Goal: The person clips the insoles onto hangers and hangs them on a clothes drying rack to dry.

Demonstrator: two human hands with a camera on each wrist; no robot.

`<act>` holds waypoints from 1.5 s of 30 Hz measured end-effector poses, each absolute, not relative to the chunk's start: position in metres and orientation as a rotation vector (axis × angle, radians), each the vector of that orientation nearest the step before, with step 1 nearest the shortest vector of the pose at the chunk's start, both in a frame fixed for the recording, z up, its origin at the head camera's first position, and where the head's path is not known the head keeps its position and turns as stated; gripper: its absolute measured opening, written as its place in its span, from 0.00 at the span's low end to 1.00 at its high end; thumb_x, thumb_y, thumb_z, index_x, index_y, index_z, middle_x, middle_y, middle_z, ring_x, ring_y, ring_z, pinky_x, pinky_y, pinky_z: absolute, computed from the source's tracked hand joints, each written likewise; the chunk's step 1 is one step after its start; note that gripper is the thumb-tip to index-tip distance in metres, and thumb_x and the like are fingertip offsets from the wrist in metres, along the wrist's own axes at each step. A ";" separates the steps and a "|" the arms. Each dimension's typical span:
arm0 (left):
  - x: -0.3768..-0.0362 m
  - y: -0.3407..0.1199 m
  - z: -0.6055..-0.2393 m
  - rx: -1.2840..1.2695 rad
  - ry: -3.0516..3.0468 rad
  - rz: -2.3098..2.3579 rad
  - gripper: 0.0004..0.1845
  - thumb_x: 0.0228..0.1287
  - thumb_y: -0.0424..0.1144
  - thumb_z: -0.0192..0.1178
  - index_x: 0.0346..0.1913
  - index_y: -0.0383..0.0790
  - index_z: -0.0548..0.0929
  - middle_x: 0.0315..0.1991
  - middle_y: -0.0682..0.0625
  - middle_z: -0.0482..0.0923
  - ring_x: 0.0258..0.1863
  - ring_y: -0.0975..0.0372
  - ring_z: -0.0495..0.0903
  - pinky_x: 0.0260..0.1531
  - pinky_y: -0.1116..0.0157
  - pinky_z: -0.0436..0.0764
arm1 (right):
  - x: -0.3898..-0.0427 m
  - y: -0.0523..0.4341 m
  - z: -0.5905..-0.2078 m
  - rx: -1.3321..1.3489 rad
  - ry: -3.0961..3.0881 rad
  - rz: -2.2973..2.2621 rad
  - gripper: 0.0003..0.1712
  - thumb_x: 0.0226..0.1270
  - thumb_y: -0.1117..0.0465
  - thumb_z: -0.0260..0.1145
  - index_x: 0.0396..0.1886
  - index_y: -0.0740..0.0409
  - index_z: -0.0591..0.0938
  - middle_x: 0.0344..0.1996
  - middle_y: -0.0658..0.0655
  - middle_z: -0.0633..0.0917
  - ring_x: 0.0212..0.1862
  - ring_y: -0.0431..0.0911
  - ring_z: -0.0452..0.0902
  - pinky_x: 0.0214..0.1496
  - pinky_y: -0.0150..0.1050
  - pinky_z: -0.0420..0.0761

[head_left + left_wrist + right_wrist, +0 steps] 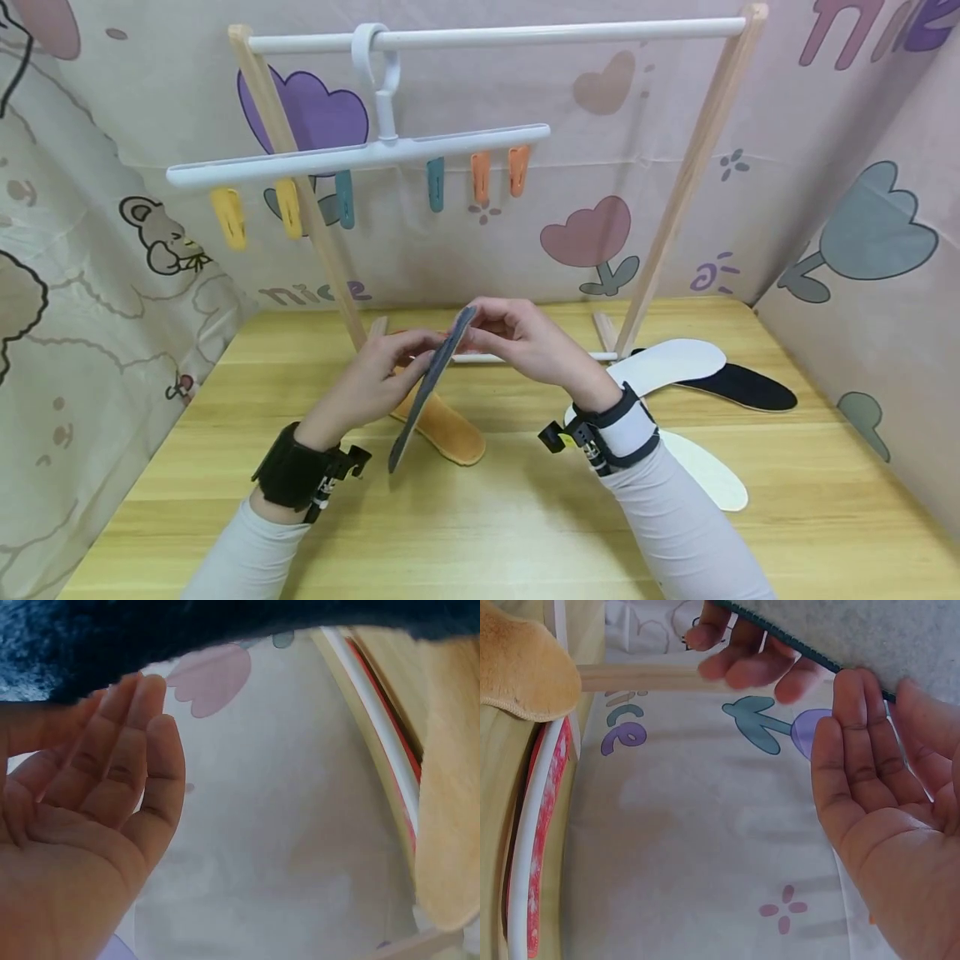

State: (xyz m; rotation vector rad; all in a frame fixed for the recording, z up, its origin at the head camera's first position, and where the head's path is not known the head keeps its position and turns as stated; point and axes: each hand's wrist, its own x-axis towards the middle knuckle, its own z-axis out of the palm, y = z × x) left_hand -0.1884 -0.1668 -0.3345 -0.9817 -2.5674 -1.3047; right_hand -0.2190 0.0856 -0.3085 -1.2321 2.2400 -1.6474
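Note:
A dark blue-grey insole (429,385) is held up, tilted, above the table between both hands. My left hand (375,379) pinches its side edge between thumb and fingers. At the upper end, my right hand (528,342) pinches it as well. The left wrist view shows the dark fuzzy side of the insole (225,626); in the right wrist view its other side is light grey felt (885,637) with a teal stitched edge. Below it, an orange-tan insole (453,433) lies on the table, partly hidden by the left hand and the held insole.
A white hanger (450,148) with yellow, blue and orange clips hangs from a rack's white bar (570,33). To the right lie a white insole (675,364), a black insole (750,388) and a cream insole (708,471). A red insole (547,832) lies by the rack's lower bar.

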 end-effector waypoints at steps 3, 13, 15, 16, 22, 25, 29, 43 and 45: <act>-0.187 -0.167 -0.333 -0.983 -2.568 -1.437 0.13 0.84 0.31 0.54 0.60 0.36 0.86 0.48 0.43 0.91 0.44 0.60 0.90 0.44 0.61 0.89 | -0.220 0.087 -0.309 -1.235 2.199 -1.667 0.07 0.82 0.69 0.61 0.50 0.63 0.85 0.46 0.62 0.91 0.50 0.52 0.92 0.56 0.47 0.91; -0.185 -0.169 -0.329 -0.999 -2.543 -1.686 0.15 0.85 0.30 0.50 0.63 0.30 0.83 0.50 0.38 0.89 0.46 0.61 0.90 0.48 0.65 0.90 | -0.226 0.090 -0.312 -1.197 2.176 -1.696 0.09 0.82 0.71 0.60 0.53 0.65 0.85 0.47 0.62 0.90 0.50 0.56 0.92 0.59 0.55 0.89; -0.185 -0.170 -0.329 -1.003 -2.547 -1.684 0.15 0.85 0.31 0.51 0.63 0.30 0.83 0.51 0.38 0.89 0.45 0.63 0.89 0.48 0.64 0.90 | -0.227 0.091 -0.313 -1.190 2.167 -1.703 0.10 0.82 0.72 0.60 0.54 0.66 0.85 0.47 0.63 0.91 0.50 0.54 0.92 0.59 0.54 0.90; -0.185 -0.170 -0.329 -1.001 -2.552 -1.685 0.15 0.85 0.31 0.51 0.63 0.30 0.83 0.51 0.38 0.89 0.44 0.63 0.89 0.47 0.64 0.89 | -0.227 0.091 -0.314 -1.186 2.164 -1.704 0.10 0.82 0.72 0.60 0.55 0.66 0.85 0.47 0.63 0.91 0.49 0.51 0.92 0.59 0.53 0.90; -0.186 -0.170 -0.330 -0.947 -2.592 -1.733 0.14 0.84 0.33 0.55 0.62 0.33 0.85 0.49 0.41 0.89 0.42 0.61 0.90 0.44 0.65 0.89 | -0.230 0.093 -0.317 -1.166 2.186 -1.698 0.11 0.81 0.72 0.61 0.56 0.65 0.85 0.47 0.62 0.91 0.47 0.40 0.90 0.55 0.41 0.89; -0.185 -0.170 -0.330 -0.920 -2.604 -1.764 0.13 0.83 0.33 0.57 0.61 0.33 0.85 0.47 0.40 0.89 0.41 0.59 0.90 0.42 0.64 0.90 | -0.231 0.093 -0.318 -1.161 2.192 -1.689 0.11 0.81 0.71 0.61 0.56 0.64 0.85 0.48 0.61 0.91 0.46 0.41 0.90 0.54 0.42 0.89; -0.185 -0.170 -0.329 -0.890 -2.623 -1.771 0.11 0.82 0.33 0.58 0.58 0.33 0.85 0.46 0.40 0.88 0.39 0.58 0.89 0.40 0.62 0.91 | -0.232 0.092 -0.318 -1.155 2.172 -1.686 0.12 0.81 0.70 0.61 0.57 0.63 0.85 0.50 0.60 0.90 0.47 0.42 0.90 0.55 0.40 0.89; -0.188 -0.172 -0.332 -0.808 -2.630 -1.764 0.06 0.80 0.31 0.60 0.52 0.32 0.84 0.43 0.45 0.85 0.37 0.61 0.85 0.40 0.64 0.87 | -0.235 0.095 -0.319 -1.260 2.196 -1.644 0.14 0.78 0.71 0.64 0.58 0.63 0.86 0.50 0.58 0.91 0.51 0.43 0.88 0.55 0.40 0.87; -0.188 -0.174 -0.333 -0.804 -2.612 -1.767 0.07 0.80 0.30 0.59 0.52 0.31 0.83 0.42 0.44 0.84 0.35 0.62 0.84 0.39 0.65 0.87 | -0.236 0.097 -0.321 -1.258 2.233 -1.634 0.11 0.76 0.73 0.63 0.53 0.65 0.86 0.44 0.56 0.90 0.45 0.40 0.86 0.51 0.37 0.86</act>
